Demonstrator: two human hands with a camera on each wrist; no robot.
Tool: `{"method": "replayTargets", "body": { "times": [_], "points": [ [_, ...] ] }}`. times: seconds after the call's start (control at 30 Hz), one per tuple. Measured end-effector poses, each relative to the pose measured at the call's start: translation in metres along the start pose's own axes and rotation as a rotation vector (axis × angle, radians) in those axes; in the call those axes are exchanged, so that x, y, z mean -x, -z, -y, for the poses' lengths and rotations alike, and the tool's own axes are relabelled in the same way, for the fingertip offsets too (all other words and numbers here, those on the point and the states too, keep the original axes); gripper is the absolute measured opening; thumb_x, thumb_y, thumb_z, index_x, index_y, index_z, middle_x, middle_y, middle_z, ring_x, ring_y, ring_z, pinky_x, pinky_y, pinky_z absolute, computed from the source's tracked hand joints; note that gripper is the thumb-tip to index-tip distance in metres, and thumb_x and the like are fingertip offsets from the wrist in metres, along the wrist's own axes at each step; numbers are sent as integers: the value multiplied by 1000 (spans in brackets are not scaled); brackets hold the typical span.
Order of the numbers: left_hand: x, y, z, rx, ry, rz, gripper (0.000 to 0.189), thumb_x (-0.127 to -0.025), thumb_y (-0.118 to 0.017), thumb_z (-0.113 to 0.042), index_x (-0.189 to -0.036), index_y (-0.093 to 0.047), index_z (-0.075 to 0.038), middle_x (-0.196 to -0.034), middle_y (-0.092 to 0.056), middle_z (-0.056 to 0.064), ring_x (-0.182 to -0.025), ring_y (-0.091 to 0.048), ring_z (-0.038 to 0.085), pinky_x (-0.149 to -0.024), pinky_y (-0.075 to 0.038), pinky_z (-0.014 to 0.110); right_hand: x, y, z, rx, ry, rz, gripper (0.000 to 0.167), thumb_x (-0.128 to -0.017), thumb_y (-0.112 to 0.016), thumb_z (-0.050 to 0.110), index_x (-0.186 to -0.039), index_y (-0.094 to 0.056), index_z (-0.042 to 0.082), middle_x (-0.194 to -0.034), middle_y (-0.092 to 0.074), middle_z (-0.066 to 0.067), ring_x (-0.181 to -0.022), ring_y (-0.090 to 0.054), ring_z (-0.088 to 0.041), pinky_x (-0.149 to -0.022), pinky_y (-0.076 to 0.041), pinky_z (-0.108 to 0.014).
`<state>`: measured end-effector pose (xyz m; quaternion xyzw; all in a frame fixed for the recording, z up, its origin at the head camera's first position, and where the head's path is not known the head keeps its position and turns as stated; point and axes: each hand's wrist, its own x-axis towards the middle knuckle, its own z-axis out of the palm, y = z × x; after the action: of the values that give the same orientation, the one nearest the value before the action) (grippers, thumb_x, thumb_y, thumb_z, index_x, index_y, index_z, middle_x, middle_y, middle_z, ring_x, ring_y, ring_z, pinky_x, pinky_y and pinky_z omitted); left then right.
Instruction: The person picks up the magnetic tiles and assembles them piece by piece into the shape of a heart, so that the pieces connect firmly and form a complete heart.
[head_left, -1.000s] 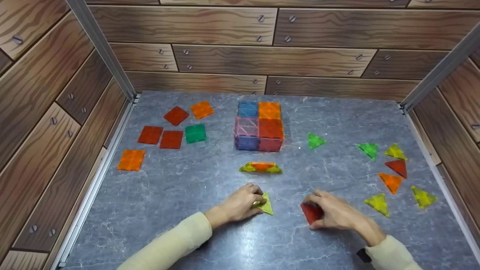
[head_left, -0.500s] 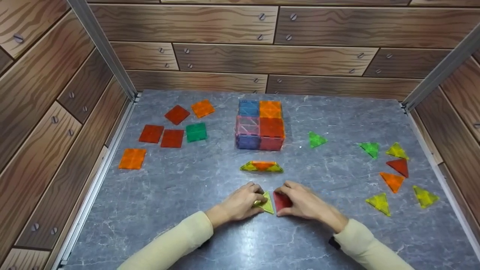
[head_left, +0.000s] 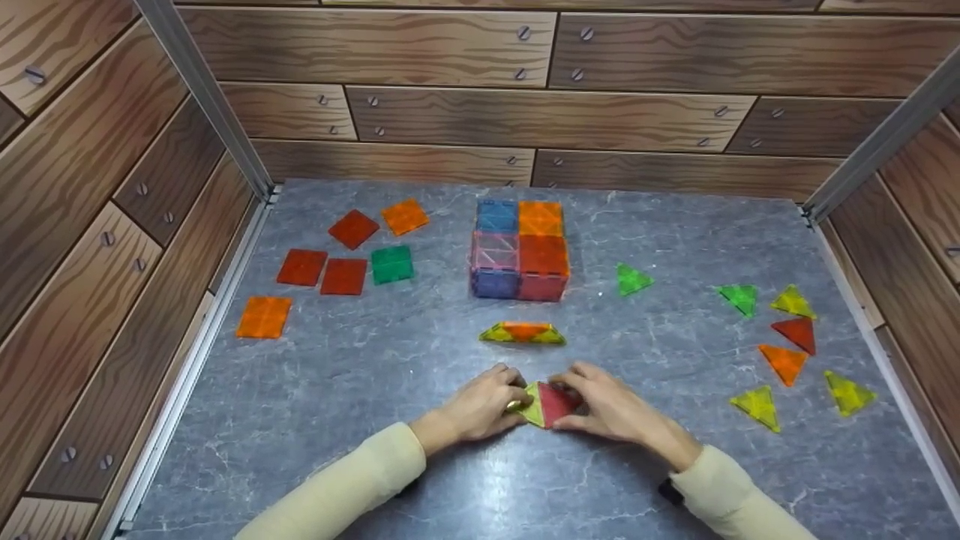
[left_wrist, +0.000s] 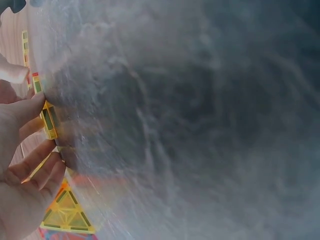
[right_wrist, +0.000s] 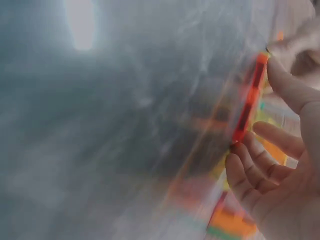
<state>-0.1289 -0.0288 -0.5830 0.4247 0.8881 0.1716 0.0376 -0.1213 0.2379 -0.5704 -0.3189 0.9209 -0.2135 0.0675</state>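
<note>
The left hand is pinching a yellow-green triangle and the right hand a red triangle, both likely light, stiff and slick, best taken by their edges.

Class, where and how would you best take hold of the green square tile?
Probably pinch the green square tile by its near and far edges, coming from its right: it lies flat, and a red square tile sits close on its left.
</note>
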Motion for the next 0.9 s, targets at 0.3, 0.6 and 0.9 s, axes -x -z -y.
{"method": "replayTargets", "body": {
  "times": [0.3, 0.6, 0.9],
  "points": [
    [1, 0, 0, -26, -17, -9, 24, -96, -77, -34, -114, -80, -18, -122, -72, 5, -113, -64, 20, -103, -54, 31, 78, 39, -59, 13, -263, -201, 63, -85, -88, 37, -135, -67, 6, -125, -68, -17, -112, -67, -36, -96, -57, -62],
    [1, 1, 2, -34, -38, -26, 24, -96, -77, -33, -114, -80, -17, -122, -72, 6, -112, -64, 21, -103, -54, 31, 140, 69, -118, 193, -412, -266, 64, -82, -90, 36, -132, -69, 2, -118, -66, -29, -101, -62, -46, -81, -51, -64],
    [0, 0, 2, -24, -37, -17, 25, -97, -77, -33, -116, -79, -17, -124, -71, 6, -114, -64, 21, -104, -54, 32, 164, 78, -145, 113, -543, -114, 66, -89, -83, 48, -131, -70, -1, -114, -61, -33, -89, -59, -38, -72, -51, -53]
  ]
}}
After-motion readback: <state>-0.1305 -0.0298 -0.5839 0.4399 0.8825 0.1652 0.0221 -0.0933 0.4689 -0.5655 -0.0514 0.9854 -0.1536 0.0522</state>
